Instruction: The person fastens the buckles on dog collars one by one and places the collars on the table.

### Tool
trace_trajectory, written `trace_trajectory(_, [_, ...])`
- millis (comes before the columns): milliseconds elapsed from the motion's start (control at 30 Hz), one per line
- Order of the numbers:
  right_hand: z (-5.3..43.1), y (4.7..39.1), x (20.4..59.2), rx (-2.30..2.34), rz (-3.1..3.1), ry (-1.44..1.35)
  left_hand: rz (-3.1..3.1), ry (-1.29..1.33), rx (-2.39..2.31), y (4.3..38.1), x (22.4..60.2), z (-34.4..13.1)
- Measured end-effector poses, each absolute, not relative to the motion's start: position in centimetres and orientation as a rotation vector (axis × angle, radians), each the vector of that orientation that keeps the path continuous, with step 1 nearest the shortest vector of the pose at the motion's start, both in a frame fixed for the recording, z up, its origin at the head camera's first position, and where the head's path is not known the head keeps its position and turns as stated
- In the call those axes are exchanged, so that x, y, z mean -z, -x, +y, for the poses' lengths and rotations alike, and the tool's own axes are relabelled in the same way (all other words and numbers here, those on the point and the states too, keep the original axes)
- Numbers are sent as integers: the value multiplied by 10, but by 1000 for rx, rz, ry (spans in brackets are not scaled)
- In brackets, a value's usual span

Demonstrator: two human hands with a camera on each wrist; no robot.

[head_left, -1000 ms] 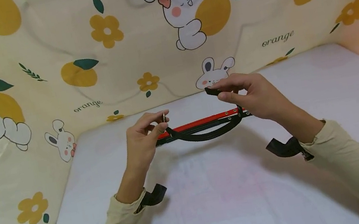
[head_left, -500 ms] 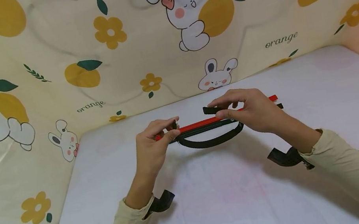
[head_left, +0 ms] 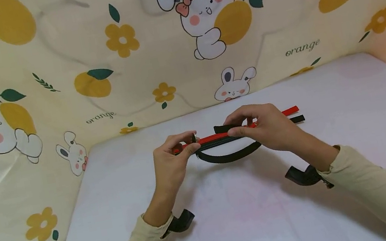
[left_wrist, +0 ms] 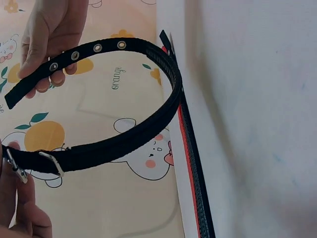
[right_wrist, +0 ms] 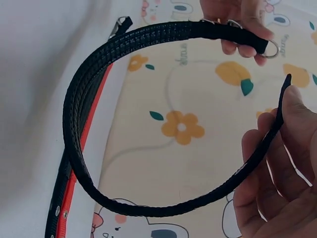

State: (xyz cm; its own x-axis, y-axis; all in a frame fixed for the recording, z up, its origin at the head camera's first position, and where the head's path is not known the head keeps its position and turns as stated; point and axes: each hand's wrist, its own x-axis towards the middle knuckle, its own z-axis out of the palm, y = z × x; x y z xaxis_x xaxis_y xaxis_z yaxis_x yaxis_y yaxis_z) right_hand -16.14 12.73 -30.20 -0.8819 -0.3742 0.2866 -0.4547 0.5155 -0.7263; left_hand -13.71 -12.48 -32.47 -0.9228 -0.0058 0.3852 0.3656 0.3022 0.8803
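On the table (head_left: 252, 213), toward its far edge, a red strap (head_left: 211, 138) and a second black strap (left_wrist: 199, 193) lie side by side. Behind them rises a patterned cloth (head_left: 165, 52) with rabbits, flowers and oranges. In the head view, the right hand (head_left: 264, 127) stands before the two lying straps and covers a part of them. A black piece (head_left: 181, 221) sticks out from the left sleeve, and another one (head_left: 305, 175) from the right.

Compared with one second ago, both hands are lower, and the space between them has become smaller. The right hand, which was raised more than the left, has now come down near to the same height.

The black collar (left_wrist: 124, 139) is held between the two hands, bent in a wide loop which is not closed. The left hand (head_left: 170, 159) pinches the end with the buckle (left_wrist: 17, 166) between thumb and fingers. The right hand pinches the other end (the one with metal eyelets (left_wrist: 98, 48)), its thumb against the fingers. The two ends are near each other but apart.
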Motion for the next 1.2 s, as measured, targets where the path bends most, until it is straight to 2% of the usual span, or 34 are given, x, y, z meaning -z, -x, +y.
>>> trace_trajectory(567, [121, 157, 306, -1267, -2591, -813, -2225, 519, 1644, 135, 327, -121])
trace_trajectory(900, [121, 143, 316, -1284, -2608, -853, -2288, 535, 1679, 125, 338, -114])
trace_trajectory(1200, [113, 145, 313, -1272, -2554, -903, -2304, 596, 1623, 126, 332, -115])
